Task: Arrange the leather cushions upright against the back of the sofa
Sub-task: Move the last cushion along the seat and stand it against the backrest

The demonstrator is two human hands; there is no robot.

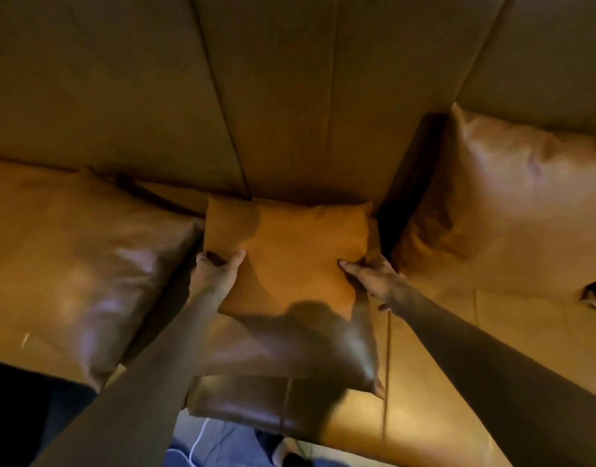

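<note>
dim, warm orange cast overall. brightest on the matte middle cushion (289, 251) and the seat leather (434, 382) lower right. soft glare patches on the glossy left cushion (87, 264), the right cushion (512, 197) and the lower cushion (289, 352) under the middle one. deep black shadow in the gap left of the right cushion; rounded shadow across the middle cushion's near edge. forearms dark, underlit. sofa back (289, 96) muddy, low contrast. whole frame soft, slight motion smear, fine detail lost. wide-angle bending of seams toward the edges. bottom left corner nearly black.
</note>
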